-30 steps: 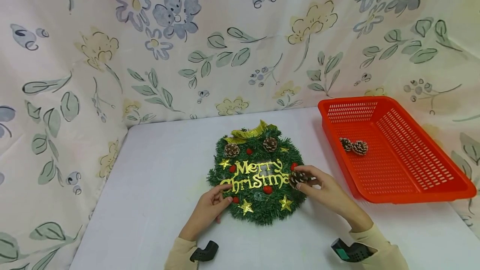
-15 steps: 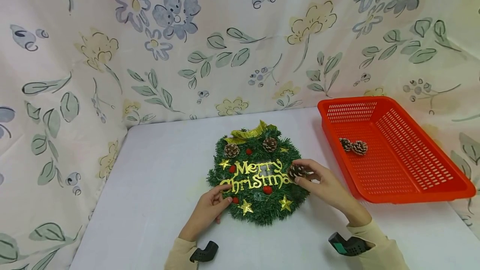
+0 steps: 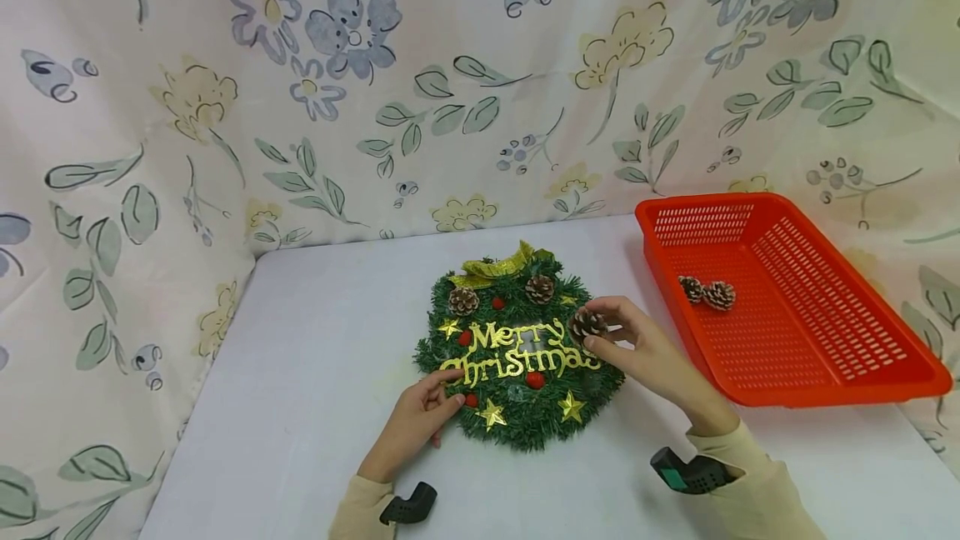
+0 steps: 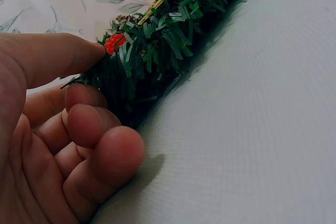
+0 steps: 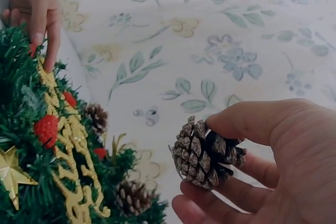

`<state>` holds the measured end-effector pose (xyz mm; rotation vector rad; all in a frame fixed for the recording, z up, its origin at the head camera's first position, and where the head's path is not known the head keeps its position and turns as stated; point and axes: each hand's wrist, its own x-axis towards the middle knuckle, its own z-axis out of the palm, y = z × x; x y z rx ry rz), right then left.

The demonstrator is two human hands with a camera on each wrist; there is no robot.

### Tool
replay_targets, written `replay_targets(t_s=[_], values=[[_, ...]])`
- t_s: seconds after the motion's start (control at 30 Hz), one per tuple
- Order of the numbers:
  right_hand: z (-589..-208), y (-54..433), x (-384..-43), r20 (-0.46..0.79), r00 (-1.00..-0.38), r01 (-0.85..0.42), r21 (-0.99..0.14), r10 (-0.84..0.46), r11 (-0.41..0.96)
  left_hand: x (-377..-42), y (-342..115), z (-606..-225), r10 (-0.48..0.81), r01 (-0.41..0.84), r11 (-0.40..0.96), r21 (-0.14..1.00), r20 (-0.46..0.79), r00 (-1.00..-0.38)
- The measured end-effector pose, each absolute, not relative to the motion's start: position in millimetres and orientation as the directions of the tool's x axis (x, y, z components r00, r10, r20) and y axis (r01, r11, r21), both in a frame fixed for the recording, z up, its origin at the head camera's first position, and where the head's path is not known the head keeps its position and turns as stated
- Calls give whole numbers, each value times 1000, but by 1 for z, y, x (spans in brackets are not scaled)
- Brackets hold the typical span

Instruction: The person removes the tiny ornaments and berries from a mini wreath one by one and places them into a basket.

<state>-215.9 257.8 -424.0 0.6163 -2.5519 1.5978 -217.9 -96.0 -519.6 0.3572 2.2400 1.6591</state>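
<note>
A green tinsel Christmas wreath (image 3: 525, 433) lies on the white table, with gold "Merry Christmas" lettering (image 3: 512, 363) across its middle. Pinned on it are gold stars (image 3: 572, 407), red berries (image 3: 535, 380), two pine cones (image 3: 539, 288) and a gold ribbon (image 3: 491, 269). My left hand (image 3: 415, 422) grips its lower left edge, thumb by a red berry (image 4: 114, 42) and fingers curled at the rim. Between thumb and fingers my right hand (image 3: 651, 357) pinches a white-tipped pine cone (image 5: 195, 153), held above the wreath's right side.
To the right stands a red plastic basket (image 3: 825, 394) with slotted walls; two pine cones (image 3: 718, 296) lie inside it. A floral curtain (image 3: 450, 107) hangs behind the table (image 3: 315, 340) and down its left side.
My right hand has moved the pine cone a little up and away from me, uncovering the end of the lettering. The left hand and wreath have stayed put.
</note>
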Motion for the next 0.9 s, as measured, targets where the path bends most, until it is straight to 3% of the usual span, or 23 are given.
replay_targets(t_s=[0.63, 0.9], values=[[-392, 251, -225, 312, -907, -405, -833, -284, 378, -219, -95, -522, 391, 6, 289, 957, -112, -914], [-384, 268, -223, 309, -932, -361, -838, -189, 410, -219, -96, -523, 389, 1, 288, 958, -116, -914]])
